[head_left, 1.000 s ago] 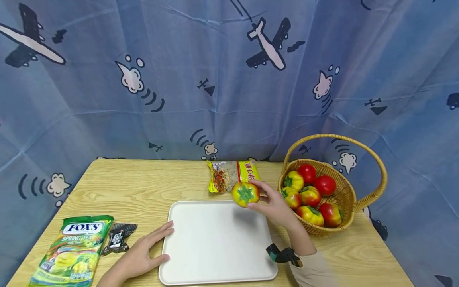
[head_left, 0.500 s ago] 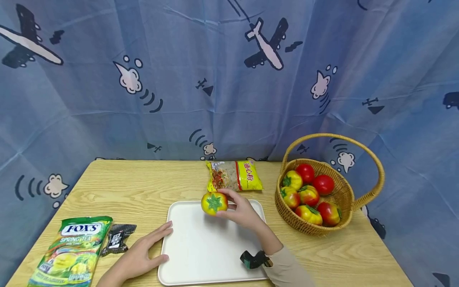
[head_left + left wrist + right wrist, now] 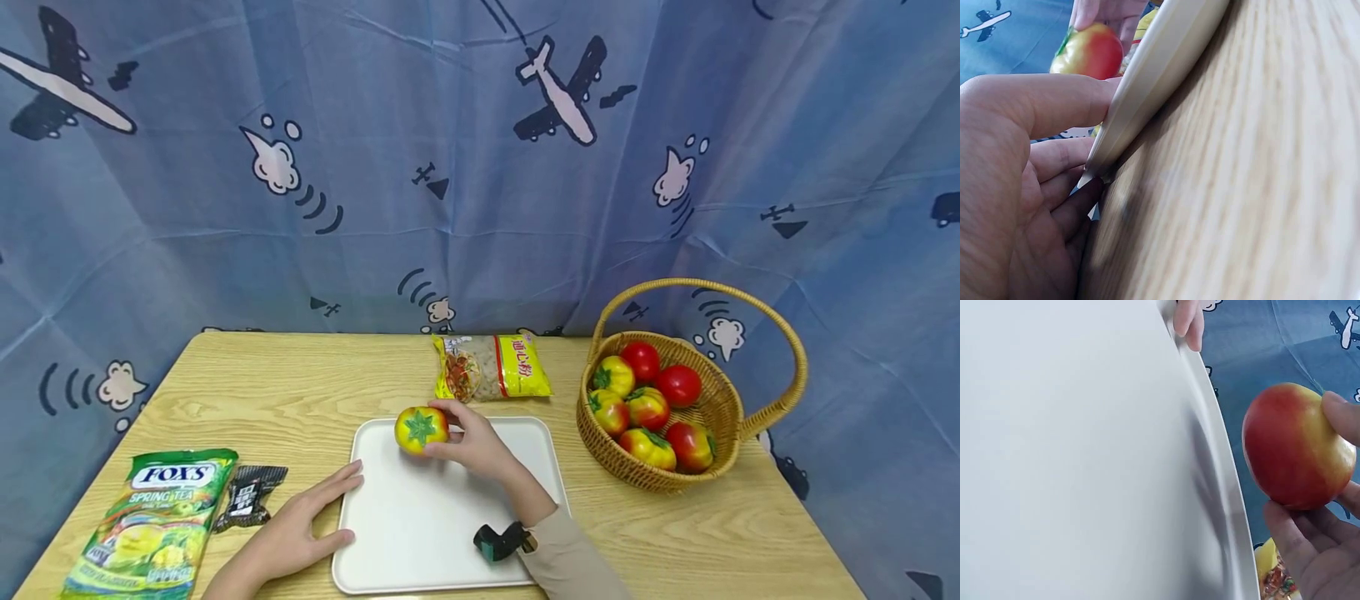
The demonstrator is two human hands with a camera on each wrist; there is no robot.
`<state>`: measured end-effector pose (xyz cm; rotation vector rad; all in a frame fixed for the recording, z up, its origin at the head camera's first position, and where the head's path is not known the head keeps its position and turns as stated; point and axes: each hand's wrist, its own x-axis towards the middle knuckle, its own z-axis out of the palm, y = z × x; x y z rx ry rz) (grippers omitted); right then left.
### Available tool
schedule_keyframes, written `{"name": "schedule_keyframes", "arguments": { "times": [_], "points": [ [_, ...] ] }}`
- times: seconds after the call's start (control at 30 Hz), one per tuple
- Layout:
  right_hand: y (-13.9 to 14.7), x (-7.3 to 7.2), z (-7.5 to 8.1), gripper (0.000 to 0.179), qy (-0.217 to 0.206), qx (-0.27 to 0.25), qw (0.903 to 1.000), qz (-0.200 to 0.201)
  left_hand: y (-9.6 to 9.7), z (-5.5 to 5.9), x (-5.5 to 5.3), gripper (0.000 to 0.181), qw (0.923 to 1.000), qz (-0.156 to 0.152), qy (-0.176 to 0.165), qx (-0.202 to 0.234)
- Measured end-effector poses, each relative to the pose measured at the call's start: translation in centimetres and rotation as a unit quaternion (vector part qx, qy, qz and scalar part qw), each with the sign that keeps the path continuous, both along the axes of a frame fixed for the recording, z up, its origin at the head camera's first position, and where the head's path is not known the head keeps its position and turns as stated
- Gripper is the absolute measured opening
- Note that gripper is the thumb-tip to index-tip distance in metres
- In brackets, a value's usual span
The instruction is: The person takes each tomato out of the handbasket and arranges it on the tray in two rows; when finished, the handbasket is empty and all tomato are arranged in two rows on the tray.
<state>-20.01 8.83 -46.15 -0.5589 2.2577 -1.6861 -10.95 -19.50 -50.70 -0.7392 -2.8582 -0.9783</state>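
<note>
since the fruit [image 3: 419,432] looks slick, our right hand [image 3: 474,443] clamps its sides; our left hand [image 3: 297,531], thumb apart, touches the tray [image 3: 416,525].

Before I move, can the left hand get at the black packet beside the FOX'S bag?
Probably yes: the black packet lies close to the left hand, with nothing seen between them or on top. The hand would first have to leave the edge of the white tray.
</note>
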Motion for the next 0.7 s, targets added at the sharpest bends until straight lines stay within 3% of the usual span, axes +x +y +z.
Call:
{"name": "schedule_keyframes", "arguments": {
  "times": [0.43, 0.7],
  "points": [
    [-1.8, -0.5, -0.5, 0.061, -0.006, 0.057, 0.9983, 0.000, 0.0, 0.0, 0.2, 0.063, 0.9999, 0.000, -0.015, 0.000],
    [-2.8, -0.9, -0.6, 0.061, -0.006, 0.061, 0.9981, 0.010, -0.1, 0.0, -0.1, 0.064, 1.0000, -0.002, 0.001, 0.004]
  ]
}}
